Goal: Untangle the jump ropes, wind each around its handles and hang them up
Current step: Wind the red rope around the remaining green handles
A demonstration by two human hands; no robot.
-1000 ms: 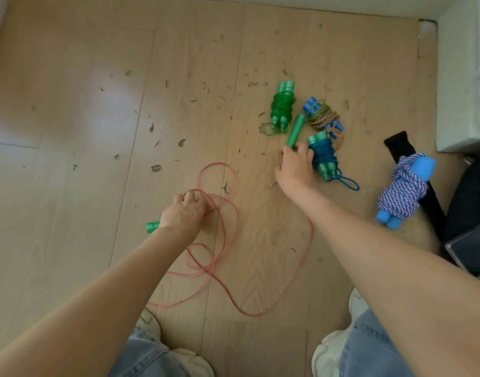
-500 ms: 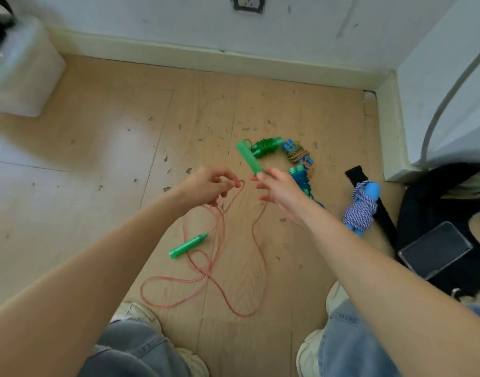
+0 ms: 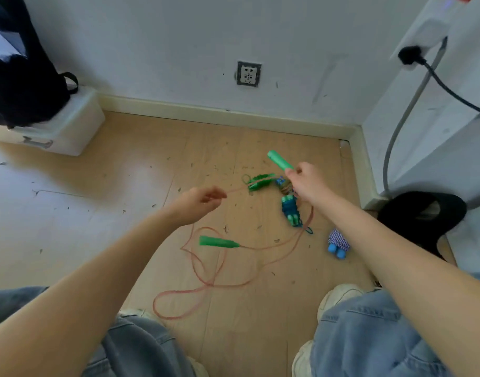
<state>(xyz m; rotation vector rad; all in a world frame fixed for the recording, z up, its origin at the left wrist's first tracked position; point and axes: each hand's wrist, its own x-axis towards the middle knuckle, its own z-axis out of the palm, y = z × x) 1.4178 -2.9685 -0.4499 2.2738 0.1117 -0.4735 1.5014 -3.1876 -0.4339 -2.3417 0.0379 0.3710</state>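
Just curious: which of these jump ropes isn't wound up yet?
The pink rope, sprawled in loose loops across the floor. The green, teal and blue-striped bundles are already wound.

Scuffed wooden floor (image 3: pixel 124 186) meets a white wall (image 3: pixel 179 44) bearing a socket (image 3: pixel 248 74).

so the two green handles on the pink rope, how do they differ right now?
The handle in the right hand is the raised green handle: it is lifted off the floor and angled up to the left. The other green handle lies flat on the floor, ungripped, its narrow end pointing right. The raised one looks cylindrical; the lying one tapers. Both are green and sit on the same pink rope, which the left hand pinches.
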